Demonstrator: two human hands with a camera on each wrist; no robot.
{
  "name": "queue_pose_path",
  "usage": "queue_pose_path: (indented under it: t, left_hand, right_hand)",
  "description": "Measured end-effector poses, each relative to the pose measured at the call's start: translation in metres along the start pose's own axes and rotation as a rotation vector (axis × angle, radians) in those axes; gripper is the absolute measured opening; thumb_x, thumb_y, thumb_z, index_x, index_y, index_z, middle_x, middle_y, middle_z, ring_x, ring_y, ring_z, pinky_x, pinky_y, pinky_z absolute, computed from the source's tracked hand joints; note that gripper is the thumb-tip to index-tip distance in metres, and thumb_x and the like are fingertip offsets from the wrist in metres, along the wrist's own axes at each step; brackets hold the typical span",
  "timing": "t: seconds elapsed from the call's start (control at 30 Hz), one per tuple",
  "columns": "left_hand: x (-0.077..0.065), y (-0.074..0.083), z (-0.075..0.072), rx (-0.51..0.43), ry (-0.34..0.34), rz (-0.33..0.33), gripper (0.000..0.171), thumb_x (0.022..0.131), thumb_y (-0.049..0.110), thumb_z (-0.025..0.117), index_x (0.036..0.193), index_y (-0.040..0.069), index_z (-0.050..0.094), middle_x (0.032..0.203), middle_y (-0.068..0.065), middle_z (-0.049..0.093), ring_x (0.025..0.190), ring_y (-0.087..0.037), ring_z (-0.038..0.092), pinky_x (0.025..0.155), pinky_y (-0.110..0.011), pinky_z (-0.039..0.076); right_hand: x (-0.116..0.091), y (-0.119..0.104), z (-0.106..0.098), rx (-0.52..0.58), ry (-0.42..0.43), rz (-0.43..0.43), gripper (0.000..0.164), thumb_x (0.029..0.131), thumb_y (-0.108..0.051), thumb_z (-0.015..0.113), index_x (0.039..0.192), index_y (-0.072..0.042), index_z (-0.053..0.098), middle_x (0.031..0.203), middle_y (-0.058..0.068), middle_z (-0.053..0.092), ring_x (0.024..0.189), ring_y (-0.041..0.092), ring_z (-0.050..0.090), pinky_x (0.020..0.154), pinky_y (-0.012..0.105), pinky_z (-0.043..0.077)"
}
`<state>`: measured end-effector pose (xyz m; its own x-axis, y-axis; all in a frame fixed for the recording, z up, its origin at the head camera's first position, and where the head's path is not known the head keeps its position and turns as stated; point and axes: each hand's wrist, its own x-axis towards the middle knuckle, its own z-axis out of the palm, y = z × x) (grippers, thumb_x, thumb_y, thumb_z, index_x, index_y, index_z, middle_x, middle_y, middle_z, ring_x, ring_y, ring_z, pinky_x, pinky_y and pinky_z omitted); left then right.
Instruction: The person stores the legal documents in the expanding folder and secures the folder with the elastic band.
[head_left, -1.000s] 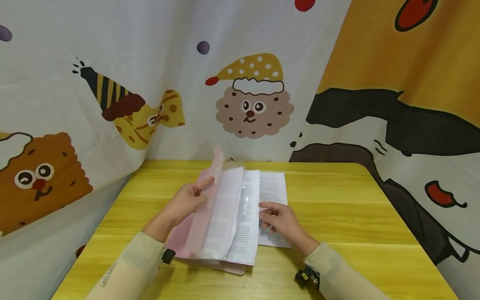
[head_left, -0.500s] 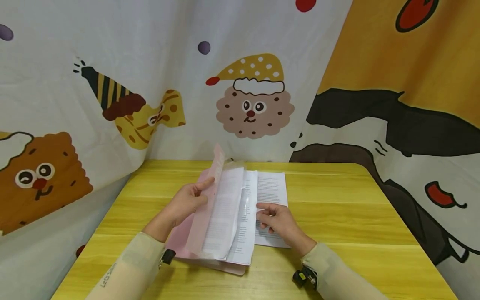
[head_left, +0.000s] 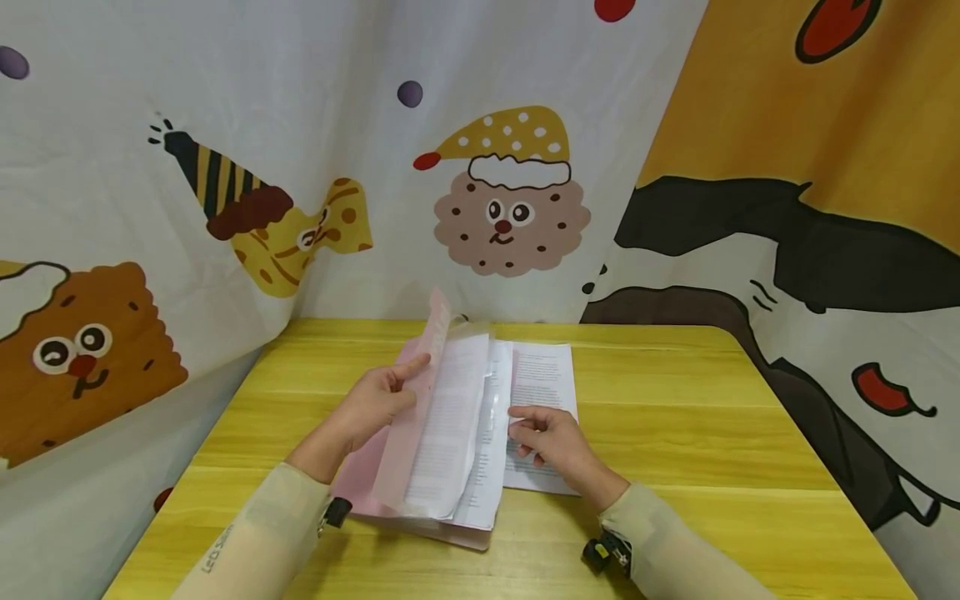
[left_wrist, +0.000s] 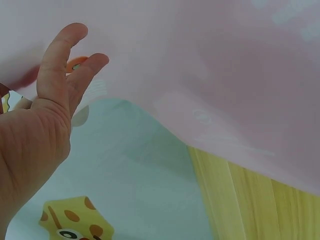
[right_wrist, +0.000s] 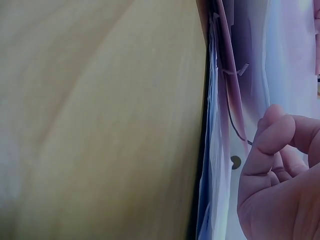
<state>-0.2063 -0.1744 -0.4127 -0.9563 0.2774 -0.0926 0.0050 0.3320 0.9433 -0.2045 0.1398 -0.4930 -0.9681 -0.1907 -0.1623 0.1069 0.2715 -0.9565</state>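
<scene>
A pink file folder [head_left: 362, 479] lies on the table, with its translucent pink front cover [head_left: 405, 442] raised. My left hand [head_left: 369, 410] holds that cover by its left part; in the left wrist view, the cover [left_wrist: 210, 65] spreads out past my fingers. Printed pages [head_left: 450, 433] stand in a clear sleeve under it. My right hand [head_left: 558, 443] pinches the right edge of a printed sheet [head_left: 487, 467] beside them. The right wrist view shows thumb and fingertip meeting at a pale sheet's edge [right_wrist: 270, 75]. Another set of printed pages [head_left: 543, 375] lies flat at the right, partly behind my right hand.
The folder and pages rest on a yellow wood-grain table [head_left: 675, 400]. A white curtain [head_left: 337, 125] with cartoon prints hangs right behind the table. Each wrist carries a small black camera, such as the right wrist camera [head_left: 600, 554].
My right hand has moved slightly left, drawing the sheet's edge toward the folder. More of the flat pages at the right shows. My left hand stays on the pink cover.
</scene>
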Motion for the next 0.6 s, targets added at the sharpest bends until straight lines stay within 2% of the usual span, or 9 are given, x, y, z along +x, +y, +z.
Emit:
queue_pose_path:
  t: [0.37,0.6]
  left_hand:
    - [0.0004,0.0004,0.0,0.007,0.002,-0.01,0.068,0.097,0.003,0.055,0.163,0.014,0.043,0.173,0.0,0.04,0.061,-0.014,0.033,0.056,-0.023,0.035]
    - [0.0004,0.0011,0.0003,0.009,0.0,-0.011,0.067,0.098,0.003,0.055,0.163,0.013,0.043,0.172,0.0,0.04,0.062,-0.014,0.034,0.056,-0.022,0.035]
  right_hand:
    - [0.0021,0.0016,0.0014,0.002,-0.007,0.022,0.035,0.1,-0.02,0.071,0.133,-0.009,0.076,0.102,0.015,0.08,0.07,0.014,0.068,0.056,0.029,0.051]
    - [0.0012,0.001,0.0008,0.019,-0.047,0.017,0.037,0.102,-0.025,0.071,0.136,-0.01,0.074,0.103,0.017,0.079,0.072,0.014,0.068,0.057,0.03,0.051]
